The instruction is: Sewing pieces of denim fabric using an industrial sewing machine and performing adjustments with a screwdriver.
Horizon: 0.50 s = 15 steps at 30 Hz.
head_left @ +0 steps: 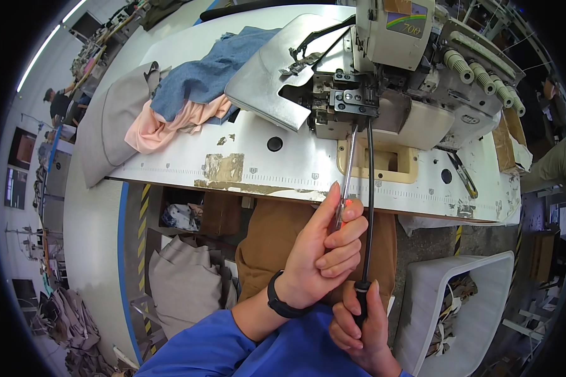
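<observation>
My left hand (327, 248), a dark band on its wrist, grips a slim screwdriver (348, 169) with a silver shaft. The shaft slants up to the front of the metal block (352, 100) on a sewing machine (393, 38). Lower and to the right, my right hand (361, 327) is closed round the black handle of a long-shafted screwdriver (368, 207). Its thin black shaft rises beside the silver one to the same block. Both tips meet the block's lower edge; the exact contact is too small to tell. A metal cover plate (270, 75) sits left of the block.
Blue denim (210, 72), peach cloth (170, 122) and grey cloth (116, 122) lie left on the white table (283, 166). A utility knife (463, 176) lies at right. Below stand a white bin (421, 301) with cloth and a grey cloth pile (192, 283). A person (60, 103) is far left.
</observation>
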Motion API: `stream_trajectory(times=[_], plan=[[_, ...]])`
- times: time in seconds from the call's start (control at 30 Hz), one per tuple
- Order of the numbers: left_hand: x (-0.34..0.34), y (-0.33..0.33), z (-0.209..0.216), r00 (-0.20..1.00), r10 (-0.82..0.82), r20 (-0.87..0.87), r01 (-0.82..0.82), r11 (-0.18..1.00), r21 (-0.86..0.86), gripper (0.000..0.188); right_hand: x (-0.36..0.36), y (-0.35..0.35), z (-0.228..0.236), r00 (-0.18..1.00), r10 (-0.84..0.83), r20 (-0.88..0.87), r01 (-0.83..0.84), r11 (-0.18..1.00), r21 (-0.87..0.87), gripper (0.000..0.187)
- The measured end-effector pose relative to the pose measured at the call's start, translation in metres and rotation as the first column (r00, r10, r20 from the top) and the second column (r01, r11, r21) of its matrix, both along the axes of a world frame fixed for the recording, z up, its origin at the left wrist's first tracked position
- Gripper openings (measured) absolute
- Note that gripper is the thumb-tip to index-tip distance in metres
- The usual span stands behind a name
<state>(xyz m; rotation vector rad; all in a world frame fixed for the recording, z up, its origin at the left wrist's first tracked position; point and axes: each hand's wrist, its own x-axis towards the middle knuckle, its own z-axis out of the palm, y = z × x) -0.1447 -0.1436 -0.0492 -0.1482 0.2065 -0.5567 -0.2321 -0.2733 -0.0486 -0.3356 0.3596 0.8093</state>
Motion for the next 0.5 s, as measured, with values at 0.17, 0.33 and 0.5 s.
stream_trajectory(times=[0.17, 0.33, 0.5], plan=[[0.004, 0.016, 0.007, 0.998, -0.063, -0.003, 0.062, 0.974, 0.219, 0.038, 0.001, 0.003, -0.003, 1.000, -0.010, 0.015, 0.010, 1.000, 0.029, 0.047], [0.001, 0.005, 0.009, 0.993, -0.080, 0.081, 0.001, 0.716, 0.698, 0.038, -0.001, 0.006, -0.004, 1.000, -0.017, 0.008, 0.016, 0.996, 0.092, 0.047], [0.002, 0.013, 0.022, 0.998, -0.068, 0.015, 0.051, 0.857, 0.514, 0.037, 0.001, 0.006, 0.002, 0.999, -0.032, 0.022, 0.030, 0.997, 0.071, 0.046]])
